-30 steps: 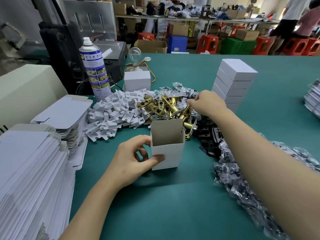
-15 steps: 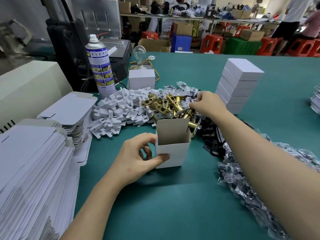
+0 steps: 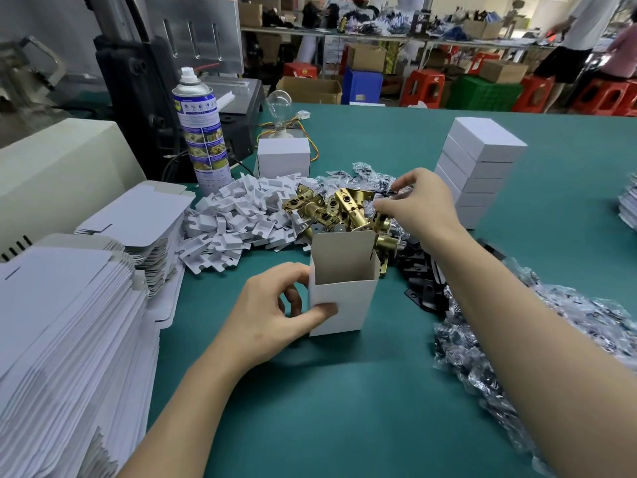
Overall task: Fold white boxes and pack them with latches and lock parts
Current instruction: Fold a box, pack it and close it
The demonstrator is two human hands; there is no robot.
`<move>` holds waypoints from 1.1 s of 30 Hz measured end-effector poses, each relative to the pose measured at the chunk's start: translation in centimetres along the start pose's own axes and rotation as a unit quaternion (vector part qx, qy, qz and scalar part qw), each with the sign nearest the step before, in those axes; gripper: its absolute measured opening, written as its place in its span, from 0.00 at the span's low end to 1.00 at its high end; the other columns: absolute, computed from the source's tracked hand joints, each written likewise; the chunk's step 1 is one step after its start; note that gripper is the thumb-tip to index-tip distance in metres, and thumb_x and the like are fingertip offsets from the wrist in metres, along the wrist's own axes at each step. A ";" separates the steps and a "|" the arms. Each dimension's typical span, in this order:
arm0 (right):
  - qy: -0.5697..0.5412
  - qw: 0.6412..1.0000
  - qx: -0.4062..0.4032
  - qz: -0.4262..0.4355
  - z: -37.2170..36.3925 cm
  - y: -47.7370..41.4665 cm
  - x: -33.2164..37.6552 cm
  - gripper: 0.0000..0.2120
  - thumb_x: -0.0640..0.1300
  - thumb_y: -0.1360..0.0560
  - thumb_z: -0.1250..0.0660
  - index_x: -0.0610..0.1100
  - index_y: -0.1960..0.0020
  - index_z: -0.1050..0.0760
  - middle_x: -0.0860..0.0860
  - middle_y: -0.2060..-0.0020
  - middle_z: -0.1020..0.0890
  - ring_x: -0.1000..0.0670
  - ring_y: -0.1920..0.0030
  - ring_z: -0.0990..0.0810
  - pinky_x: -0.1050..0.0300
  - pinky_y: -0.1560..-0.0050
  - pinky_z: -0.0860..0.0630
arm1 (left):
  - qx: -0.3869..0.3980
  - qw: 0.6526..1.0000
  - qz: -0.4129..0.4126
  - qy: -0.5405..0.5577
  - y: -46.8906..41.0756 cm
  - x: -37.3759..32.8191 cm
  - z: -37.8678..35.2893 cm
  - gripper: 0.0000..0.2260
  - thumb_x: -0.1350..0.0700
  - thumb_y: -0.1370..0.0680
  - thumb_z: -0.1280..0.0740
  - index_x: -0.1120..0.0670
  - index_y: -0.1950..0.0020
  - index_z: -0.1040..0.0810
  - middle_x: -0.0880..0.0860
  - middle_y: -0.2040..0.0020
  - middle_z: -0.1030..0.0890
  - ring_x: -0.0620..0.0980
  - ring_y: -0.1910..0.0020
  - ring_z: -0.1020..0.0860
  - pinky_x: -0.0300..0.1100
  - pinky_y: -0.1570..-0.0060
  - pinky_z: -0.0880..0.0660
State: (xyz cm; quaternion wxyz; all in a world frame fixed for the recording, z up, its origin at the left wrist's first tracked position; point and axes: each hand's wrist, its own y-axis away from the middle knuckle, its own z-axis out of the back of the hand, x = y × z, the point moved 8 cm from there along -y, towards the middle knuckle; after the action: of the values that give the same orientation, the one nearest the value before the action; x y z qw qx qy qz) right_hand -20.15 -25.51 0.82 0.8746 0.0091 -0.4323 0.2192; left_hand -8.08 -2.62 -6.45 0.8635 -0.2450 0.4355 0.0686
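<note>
Right hand [image 3: 418, 205], lifted slightly since a second ago, fingers narrowed among brass latches [image 3: 331, 208] just behind open white box [image 3: 341, 298], catch not discernible; left hand [image 3: 272, 315] grips box's left side; step: picking latch; next, likely: carry it into box mouth.

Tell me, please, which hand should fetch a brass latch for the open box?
Right: the right hand is at the brass metal latch pile; the left hand grips the open white cardboard box.
</note>
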 end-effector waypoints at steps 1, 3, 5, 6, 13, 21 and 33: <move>-0.009 1.000 -0.004 0.009 0.1 0.5 0.5 0.17 0.45 0.28 0.21 0.46 0.45 0.25 0.51 0.55 0.18 0.46 0.50 0.18 0.44 0.46 0.20 | -0.003 1.000 -0.002 -0.004 0.0 -0.1 0.1 0.09 0.44 0.28 0.26 0.38 0.49 0.19 0.38 0.52 0.19 0.44 0.64 0.23 0.30 0.65 0.30; -0.030 0.999 -0.013 0.020 0.9 1.3 1.7 0.17 0.45 0.28 0.22 0.47 0.43 0.25 0.51 0.56 0.18 0.48 0.52 0.17 0.46 0.48 0.19 | -0.007 1.000 -0.003 -0.007 0.1 -0.1 0.3 0.09 0.44 0.28 0.25 0.37 0.49 0.19 0.37 0.53 0.19 0.44 0.64 0.23 0.29 0.65 0.31; -0.061 0.997 -0.026 0.026 2.3 1.7 3.0 0.18 0.45 0.27 0.22 0.47 0.42 0.25 0.49 0.54 0.18 0.48 0.52 0.16 0.50 0.54 0.19 | -0.011 1.000 -0.003 -0.007 0.2 -0.2 0.4 0.09 0.43 0.27 0.25 0.37 0.49 0.19 0.36 0.54 0.19 0.43 0.64 0.23 0.29 0.65 0.31; -0.081 0.996 -0.026 0.025 3.1 1.8 3.7 0.18 0.45 0.27 0.22 0.47 0.42 0.26 0.48 0.53 0.17 0.47 0.52 0.15 0.51 0.55 0.19 | -0.015 1.000 -0.003 -0.008 0.2 -0.2 0.4 0.09 0.43 0.27 0.25 0.37 0.49 0.19 0.35 0.54 0.20 0.43 0.64 0.23 0.28 0.64 0.31; -0.314 0.948 0.000 0.055 7.7 4.1 8.2 0.16 0.40 0.25 0.24 0.40 0.40 0.24 0.44 0.56 0.12 0.49 0.55 0.11 0.55 0.54 0.15 | -0.046 0.999 0.013 -0.017 0.1 0.3 0.9 0.08 0.38 0.28 0.25 0.32 0.52 0.21 0.34 0.55 0.19 0.43 0.61 0.21 0.29 0.64 0.29; -0.320 0.946 0.046 0.036 3.9 8.2 6.5 0.13 0.40 0.25 0.23 0.41 0.43 0.22 0.46 0.59 0.12 0.46 0.56 0.12 0.47 0.49 0.14 | -0.055 0.998 0.014 -0.004 0.2 -0.1 0.6 0.08 0.40 0.27 0.24 0.32 0.52 0.22 0.33 0.54 0.19 0.42 0.60 0.20 0.29 0.64 0.28; -0.088 0.980 -0.064 0.168 2.2 10.8 7.9 0.06 0.46 0.26 0.22 0.49 0.55 0.19 0.55 0.63 0.18 0.55 0.65 0.19 0.59 0.60 0.20 | -0.060 0.998 0.007 -0.026 0.1 -0.5 0.7 0.11 0.41 0.27 0.24 0.35 0.49 0.23 0.36 0.52 0.18 0.45 0.57 0.19 0.33 0.63 0.25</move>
State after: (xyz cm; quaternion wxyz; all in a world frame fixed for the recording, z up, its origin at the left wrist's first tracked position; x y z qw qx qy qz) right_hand -21.88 -13.27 6.32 0.7826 -0.1007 -0.5160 0.3335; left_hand -7.90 -2.12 -5.77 0.8575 -0.2920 0.4099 0.1067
